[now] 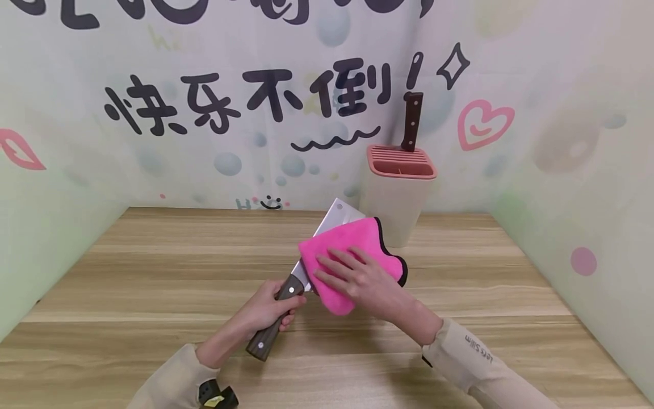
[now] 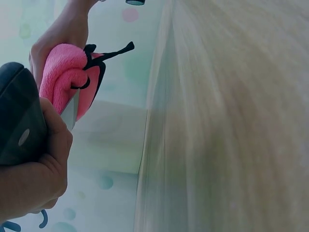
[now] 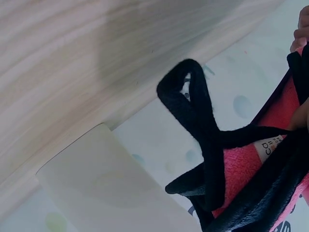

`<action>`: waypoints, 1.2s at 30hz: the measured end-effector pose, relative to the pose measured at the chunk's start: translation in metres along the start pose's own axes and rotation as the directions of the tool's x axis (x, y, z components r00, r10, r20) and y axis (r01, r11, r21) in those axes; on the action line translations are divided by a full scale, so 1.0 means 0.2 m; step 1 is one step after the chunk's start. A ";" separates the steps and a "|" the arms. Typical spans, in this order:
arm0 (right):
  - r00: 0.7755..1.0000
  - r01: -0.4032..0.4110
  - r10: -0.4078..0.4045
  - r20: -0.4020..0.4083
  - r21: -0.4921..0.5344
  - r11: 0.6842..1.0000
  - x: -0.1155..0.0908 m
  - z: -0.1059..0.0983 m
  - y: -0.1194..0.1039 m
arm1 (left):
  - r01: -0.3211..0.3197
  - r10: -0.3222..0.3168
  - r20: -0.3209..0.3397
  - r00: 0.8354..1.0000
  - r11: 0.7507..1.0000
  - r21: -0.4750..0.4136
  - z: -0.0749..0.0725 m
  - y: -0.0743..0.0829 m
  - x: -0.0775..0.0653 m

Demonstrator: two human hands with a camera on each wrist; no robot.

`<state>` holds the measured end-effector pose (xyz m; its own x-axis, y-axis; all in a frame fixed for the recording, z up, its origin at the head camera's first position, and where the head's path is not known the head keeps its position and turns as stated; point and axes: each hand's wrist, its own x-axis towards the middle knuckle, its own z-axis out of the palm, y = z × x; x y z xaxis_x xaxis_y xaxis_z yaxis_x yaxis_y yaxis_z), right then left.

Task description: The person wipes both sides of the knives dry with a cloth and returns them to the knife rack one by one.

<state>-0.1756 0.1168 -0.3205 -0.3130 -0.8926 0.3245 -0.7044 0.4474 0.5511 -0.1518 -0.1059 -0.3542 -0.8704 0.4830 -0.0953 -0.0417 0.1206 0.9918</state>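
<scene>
My left hand (image 1: 268, 311) grips the dark handle of a cleaver (image 1: 292, 287), whose broad blade points up and away over the table. A pink cloth (image 1: 334, 241) with black edging covers much of the blade; the blade's far corner shows past it. My right hand (image 1: 365, 281) holds this cloth against the blade, fingers laid across its top and the thumb underneath. In the left wrist view the cloth (image 2: 60, 79) is folded around the blade's edge. A black loop (image 3: 193, 101) and a small white label hang at the cloth's border in the right wrist view.
Behind the cloth stands a white knife block (image 1: 390, 199) with a pink slotted top, and one brown-handled knife (image 1: 412, 122) sticks up from it. Wood-grain table (image 1: 168, 272) lies below my hands. A printed backdrop (image 1: 204, 165) closes off the back and sides.
</scene>
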 end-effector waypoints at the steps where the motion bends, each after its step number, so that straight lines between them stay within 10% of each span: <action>1: 1.000 -0.007 0.007 0.006 0.001 1.000 0.00 0.00 0.01 | -0.006 0.006 0.002 1.000 1.000 0.008 0.00 0.00 0.00; 36: 0.947 -0.320 0.313 0.067 0.129 0.939 -0.03 0.10 0.21 | -0.022 0.023 0.041 0.999 1.000 -0.006 0.02 -0.03 -0.02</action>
<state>-0.2161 0.1400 -0.3150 -0.5602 -0.7091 0.4281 -0.6436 0.6980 0.3140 -0.1457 -0.1048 -0.3603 -0.8503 0.5208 -0.0763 -0.0251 0.1048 0.9942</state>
